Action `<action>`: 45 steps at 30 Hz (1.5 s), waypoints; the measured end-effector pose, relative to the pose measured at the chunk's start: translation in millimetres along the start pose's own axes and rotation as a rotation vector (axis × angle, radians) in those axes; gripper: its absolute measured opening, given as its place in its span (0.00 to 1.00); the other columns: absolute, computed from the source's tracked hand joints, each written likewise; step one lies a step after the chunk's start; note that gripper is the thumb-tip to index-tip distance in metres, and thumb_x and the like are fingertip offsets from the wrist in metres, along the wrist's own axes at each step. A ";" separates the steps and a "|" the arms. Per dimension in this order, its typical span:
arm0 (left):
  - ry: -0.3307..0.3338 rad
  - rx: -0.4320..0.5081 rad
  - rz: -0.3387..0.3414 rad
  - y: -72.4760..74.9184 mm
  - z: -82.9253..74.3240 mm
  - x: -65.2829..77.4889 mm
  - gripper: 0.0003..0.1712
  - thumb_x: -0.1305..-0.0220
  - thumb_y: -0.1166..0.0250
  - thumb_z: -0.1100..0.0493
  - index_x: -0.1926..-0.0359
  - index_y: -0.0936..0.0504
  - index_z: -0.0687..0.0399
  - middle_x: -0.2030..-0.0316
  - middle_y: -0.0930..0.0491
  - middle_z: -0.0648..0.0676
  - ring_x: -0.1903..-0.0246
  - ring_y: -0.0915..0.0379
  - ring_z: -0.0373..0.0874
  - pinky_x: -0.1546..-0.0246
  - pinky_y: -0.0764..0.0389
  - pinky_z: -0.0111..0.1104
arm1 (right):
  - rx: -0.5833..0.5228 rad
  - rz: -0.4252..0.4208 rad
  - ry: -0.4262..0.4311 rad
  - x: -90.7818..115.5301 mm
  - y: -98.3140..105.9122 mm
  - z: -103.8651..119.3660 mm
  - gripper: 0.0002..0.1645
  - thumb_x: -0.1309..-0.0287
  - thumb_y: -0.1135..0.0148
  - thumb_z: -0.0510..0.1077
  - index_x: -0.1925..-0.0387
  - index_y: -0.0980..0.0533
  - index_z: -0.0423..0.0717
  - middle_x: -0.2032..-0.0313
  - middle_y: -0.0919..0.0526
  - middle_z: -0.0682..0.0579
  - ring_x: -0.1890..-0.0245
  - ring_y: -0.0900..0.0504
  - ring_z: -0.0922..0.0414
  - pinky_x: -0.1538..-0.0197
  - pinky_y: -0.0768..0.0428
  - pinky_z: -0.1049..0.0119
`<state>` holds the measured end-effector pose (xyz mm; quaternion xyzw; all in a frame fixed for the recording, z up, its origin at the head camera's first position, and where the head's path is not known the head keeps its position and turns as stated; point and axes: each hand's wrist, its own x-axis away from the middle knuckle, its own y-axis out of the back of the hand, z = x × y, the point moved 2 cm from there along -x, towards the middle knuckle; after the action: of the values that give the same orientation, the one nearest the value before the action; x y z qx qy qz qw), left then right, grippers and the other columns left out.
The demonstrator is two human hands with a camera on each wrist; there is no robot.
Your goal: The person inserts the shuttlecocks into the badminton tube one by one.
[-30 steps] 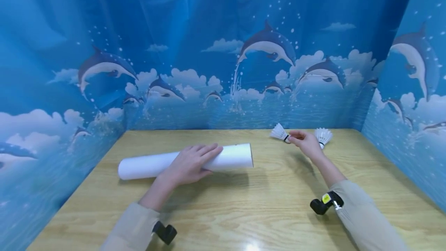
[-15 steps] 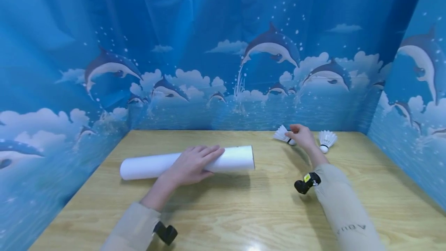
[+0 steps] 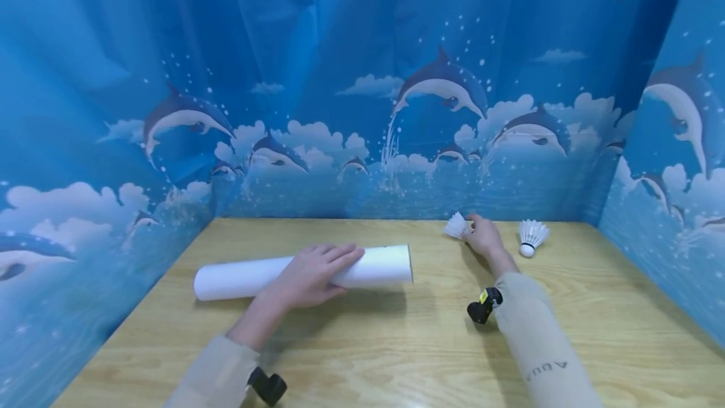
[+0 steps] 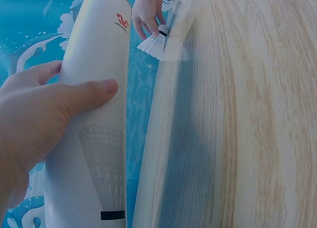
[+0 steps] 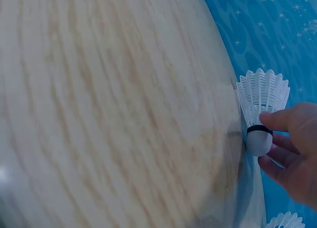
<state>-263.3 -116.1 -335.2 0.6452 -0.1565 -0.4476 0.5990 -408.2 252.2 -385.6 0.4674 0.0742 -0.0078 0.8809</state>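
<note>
A long white shuttlecock tube [image 3: 243,278] lies across the left half of the table, its right end raised a little. My left hand [image 3: 311,277] grips it, thumb on the near side in the left wrist view; a printed shuttlecock and a red logo show on its wall. Toward the back edge, my right hand [image 3: 485,237] pinches a white shuttlecock [image 5: 262,94] near its cork, which has a black band. The skirt points away to the left in the head view. Right of that hand, a second shuttlecock [image 3: 532,235] rests cork toward me.
The wooden table [image 3: 396,345] is bounded at the back and sides by blue dolphin-print sheets [image 3: 317,112]. A black wrist camera [image 3: 266,386] sits on the left sleeve, and another black wrist camera [image 3: 484,306] on the right sleeve.
My right hand has shifted left and closed on the left shuttlecock, covering its cork in the head view. The left hand and tube stay put. The head view has shifted slightly.
</note>
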 end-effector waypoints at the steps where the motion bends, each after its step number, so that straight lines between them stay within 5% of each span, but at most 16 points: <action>1: 0.001 0.001 0.002 -0.7 -0.2 0.1 0.45 0.52 0.27 0.49 0.33 0.36 0.50 0.38 0.32 0.53 0.46 0.30 0.52 0.47 0.28 0.48 | 0.005 -0.003 -0.004 0.7 -0.5 0.2 0.31 0.43 0.46 0.35 0.39 0.40 0.27 0.48 0.31 0.25 0.47 0.32 0.33 0.46 0.31 0.43; 7: -0.008 -0.004 0.000 -2.8 -0.2 -0.7 0.46 0.52 0.28 0.49 0.33 0.37 0.50 0.38 0.32 0.54 0.47 0.30 0.52 0.47 0.27 0.48 | 0.018 0.005 0.024 3.8 2.9 1.1 0.41 0.50 0.41 0.36 0.36 0.45 0.27 0.45 0.35 0.23 0.45 0.35 0.31 0.44 0.33 0.41; 13: -0.017 -0.008 -0.003 -2.9 0.2 -1.2 0.46 0.53 0.27 0.49 0.33 0.37 0.50 0.39 0.32 0.54 0.47 0.30 0.52 0.47 0.27 0.48 | 0.018 0.136 0.004 7.6 8.1 3.8 0.43 0.45 0.42 0.40 0.32 0.50 0.34 0.37 0.47 0.24 0.37 0.52 0.29 0.39 0.43 0.36; 20: -0.022 -0.010 -0.001 -3.6 0.7 -1.6 0.47 0.52 0.28 0.48 0.32 0.38 0.50 0.38 0.32 0.54 0.47 0.30 0.52 0.47 0.28 0.47 | -0.003 0.074 0.063 13.8 13.8 1.5 0.33 0.38 0.45 0.45 0.38 0.41 0.29 0.46 0.34 0.25 0.46 0.34 0.32 0.46 0.32 0.41; 26: -0.021 -0.019 -0.002 -4.1 1.0 -2.0 0.47 0.53 0.28 0.48 0.32 0.38 0.50 0.38 0.33 0.54 0.47 0.30 0.52 0.47 0.27 0.47 | -0.008 -0.005 0.016 22.9 22.5 -1.6 0.32 0.39 0.43 0.49 0.44 0.34 0.28 0.46 0.32 0.28 0.46 0.33 0.35 0.46 0.31 0.43; 32: -0.015 -0.008 -0.005 -4.4 1.3 -1.4 0.47 0.53 0.27 0.49 0.33 0.37 0.51 0.39 0.32 0.54 0.47 0.29 0.52 0.47 0.27 0.47 | -0.029 -0.081 0.047 28.9 28.6 -7.6 0.17 0.41 0.41 0.45 0.62 0.25 0.31 0.64 0.21 0.37 0.64 0.25 0.44 0.62 0.26 0.55; 37: -0.013 -0.007 -0.007 -4.1 1.8 -1.4 0.47 0.53 0.27 0.49 0.33 0.37 0.50 0.39 0.31 0.54 0.47 0.29 0.52 0.47 0.27 0.47 | -0.107 -0.097 0.064 35.0 32.3 -8.9 0.13 0.41 0.42 0.42 0.67 0.24 0.32 0.73 0.21 0.44 0.71 0.25 0.52 0.69 0.27 0.64; 45: -0.002 0.008 -0.003 -1.8 1.8 -3.1 0.47 0.53 0.27 0.49 0.33 0.37 0.50 0.39 0.31 0.54 0.47 0.30 0.53 0.47 0.28 0.48 | -0.439 -0.091 -0.042 53.1 46.0 4.7 0.20 0.37 0.45 0.42 0.54 0.27 0.26 0.67 0.19 0.46 0.67 0.20 0.56 0.59 0.18 0.61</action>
<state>-267.0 -114.5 -335.4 0.6476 -0.1578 -0.4484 0.5955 -351.2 277.2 -352.5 0.2606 0.0767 -0.0409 0.9615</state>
